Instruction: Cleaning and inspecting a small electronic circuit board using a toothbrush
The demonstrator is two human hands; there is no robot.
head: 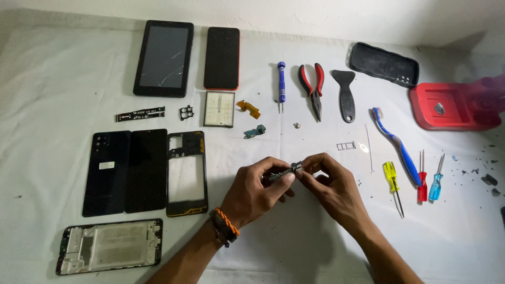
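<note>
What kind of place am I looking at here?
Probably a phone repair bench. A white cloth-covered table holds a cracked black tablet, a bare black phone frame and red-handled pliers, while both hands pinch a small metal part.

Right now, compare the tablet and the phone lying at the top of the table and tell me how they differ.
The tablet is wider and larger than the phone beside it. The tablet's screen is cracked, with pale lines across the glass; the phone's screen shows no crack. The tablet has a black frame, the phone an orange-red edge. Both lie flat, screens up and dark, far from both hands.
</note>
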